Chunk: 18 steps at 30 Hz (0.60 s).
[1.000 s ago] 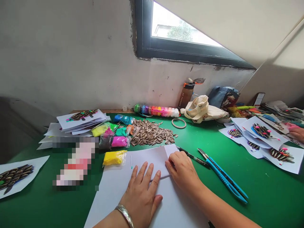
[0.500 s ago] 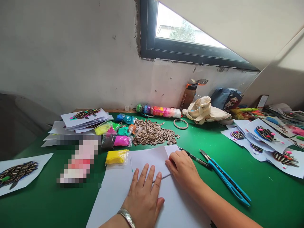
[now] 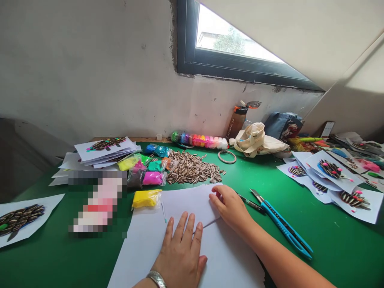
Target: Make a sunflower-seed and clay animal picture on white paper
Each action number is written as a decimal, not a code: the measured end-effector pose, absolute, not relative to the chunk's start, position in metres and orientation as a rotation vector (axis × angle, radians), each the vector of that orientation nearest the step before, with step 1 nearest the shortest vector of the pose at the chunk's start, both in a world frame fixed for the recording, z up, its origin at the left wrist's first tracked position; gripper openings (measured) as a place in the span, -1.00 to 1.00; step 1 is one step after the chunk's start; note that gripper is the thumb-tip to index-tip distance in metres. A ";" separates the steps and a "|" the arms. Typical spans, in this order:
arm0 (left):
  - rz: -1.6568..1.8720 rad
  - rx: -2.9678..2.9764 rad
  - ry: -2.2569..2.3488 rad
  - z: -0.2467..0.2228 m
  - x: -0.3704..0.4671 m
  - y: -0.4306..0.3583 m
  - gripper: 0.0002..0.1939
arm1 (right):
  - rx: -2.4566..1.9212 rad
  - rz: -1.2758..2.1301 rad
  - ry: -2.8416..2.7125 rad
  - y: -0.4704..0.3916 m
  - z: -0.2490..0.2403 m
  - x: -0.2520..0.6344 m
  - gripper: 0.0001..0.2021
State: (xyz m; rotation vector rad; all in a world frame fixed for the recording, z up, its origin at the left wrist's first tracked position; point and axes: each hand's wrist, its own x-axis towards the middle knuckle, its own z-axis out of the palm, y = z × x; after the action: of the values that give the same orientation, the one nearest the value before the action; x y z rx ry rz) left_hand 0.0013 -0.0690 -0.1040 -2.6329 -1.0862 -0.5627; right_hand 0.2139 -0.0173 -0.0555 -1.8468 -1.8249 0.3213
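A white sheet of paper (image 3: 144, 252) lies on the green table, with a smaller piece or flap of white paper (image 3: 186, 200) on top. My left hand (image 3: 183, 252) rests flat on the paper, fingers spread, a silver bracelet at its wrist. At the flap's right edge, my right hand (image 3: 232, 206) has its fingers curled and closed on the paper. A black pen (image 3: 252, 204) lies partly behind that hand. Right of it is a blue utility knife (image 3: 285, 224) with its blade out. Yellow clay in a clear bag (image 3: 147, 199) touches the paper's upper left.
Sunflower seeds (image 3: 192, 168) are heaped behind the paper, beside bagged clay (image 3: 153, 178). A roll of tape (image 3: 227, 157), cloth bag (image 3: 252, 138) and brown bottle (image 3: 237, 122) stand farther back. Seed-decorated papers lie left (image 3: 102, 150) and right (image 3: 333, 172).
My right hand has shifted slightly, its fingers lifting a little at the paper's edge. The flap's right corner looks less folded. My left hand stays flat; the camera view has moved slightly.
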 end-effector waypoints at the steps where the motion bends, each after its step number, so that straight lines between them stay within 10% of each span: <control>1: -0.537 -2.642 -1.103 -0.102 0.001 -0.070 -0.48 | -1.834 0.341 -1.813 -0.012 -0.054 0.213 -0.81; 18: -0.449 -2.665 -1.152 -0.092 0.001 -0.075 -0.47 | -1.777 0.292 -2.006 0.018 -0.052 0.191 -0.81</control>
State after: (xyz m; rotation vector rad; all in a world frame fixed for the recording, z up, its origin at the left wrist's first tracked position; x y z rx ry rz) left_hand 0.0012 -0.0746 -0.0920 -2.6647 -1.1523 -0.4492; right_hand 0.1906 0.0183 -0.0523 -1.7774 -2.0059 0.2919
